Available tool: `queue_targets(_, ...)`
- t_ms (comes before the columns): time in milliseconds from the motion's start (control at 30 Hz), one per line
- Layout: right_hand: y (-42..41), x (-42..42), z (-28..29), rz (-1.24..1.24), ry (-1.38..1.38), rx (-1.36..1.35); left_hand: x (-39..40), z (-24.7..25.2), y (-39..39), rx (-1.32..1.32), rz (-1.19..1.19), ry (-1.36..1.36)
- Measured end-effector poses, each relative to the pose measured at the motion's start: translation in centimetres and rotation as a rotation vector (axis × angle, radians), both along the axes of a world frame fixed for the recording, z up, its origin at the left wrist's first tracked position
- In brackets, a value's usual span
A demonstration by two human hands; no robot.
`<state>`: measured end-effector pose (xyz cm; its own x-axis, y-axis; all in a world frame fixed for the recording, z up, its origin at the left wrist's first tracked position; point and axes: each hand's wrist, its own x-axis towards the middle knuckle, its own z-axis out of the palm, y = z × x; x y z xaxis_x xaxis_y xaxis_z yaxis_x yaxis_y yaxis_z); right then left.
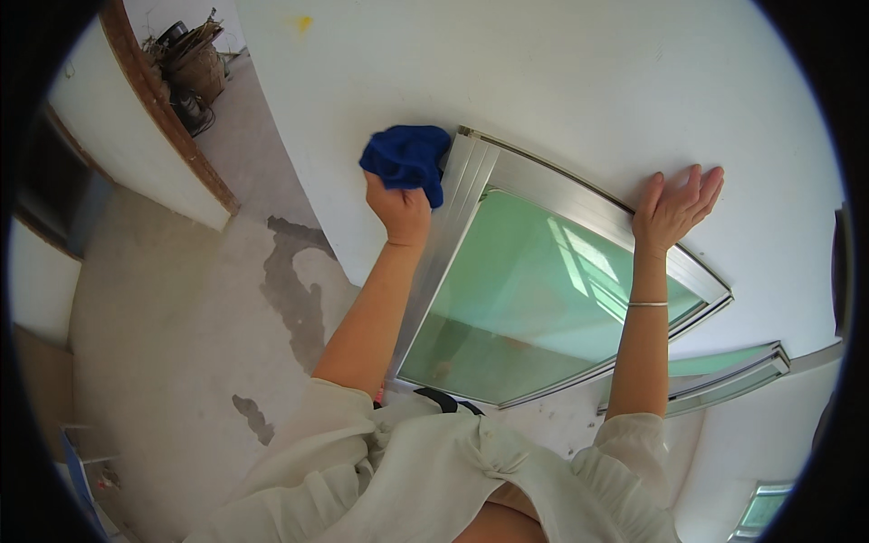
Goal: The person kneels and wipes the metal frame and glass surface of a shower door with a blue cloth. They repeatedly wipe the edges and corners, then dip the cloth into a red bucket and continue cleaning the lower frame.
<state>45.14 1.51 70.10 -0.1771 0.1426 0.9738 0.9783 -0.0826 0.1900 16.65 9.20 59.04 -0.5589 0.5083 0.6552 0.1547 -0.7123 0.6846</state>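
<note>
My left hand [399, 212] is wrapped around a bunched dark blue cloth [407, 156], held at the upper left corner of an aluminium-framed glass panel [563, 180]. The panel leans at the white wall [543, 75], and its greenish glass pane [516, 292] reflects a bright window. My right hand [677, 207] has its fingers spread against the wall, with the wrist crossing the panel's top rail. Whether the palm bears on the rail cannot be told. A thin bangle [647, 304] circles the right wrist.
More framed glass panels [730, 380] lie low to the right. The grey concrete floor [170, 292] at left has dark patches [295, 292]. A doorway edged in brown wood [153, 102] opens there, with a basket [197, 71] beyond. A yellow stain [303, 24] marks the wall.
</note>
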Motion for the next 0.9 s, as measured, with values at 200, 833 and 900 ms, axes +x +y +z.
queue_targets(200, -0.3, 0.0, -0.3, -0.013, -0.017, 0.016, -6.0, 7.3, -0.7, 0.089, -0.508, -0.409)
queue_targets(833, -0.2, 0.2, -0.5, -0.039, 0.003, -0.009, 3.1, 3.1, 0.1, -0.093, -0.013, 0.375)
queue_targets(900, -0.1, 0.2, -0.5, -0.024, -0.005, 0.001, 2.8, 3.0, 0.5, -0.070, -0.064, 0.293)
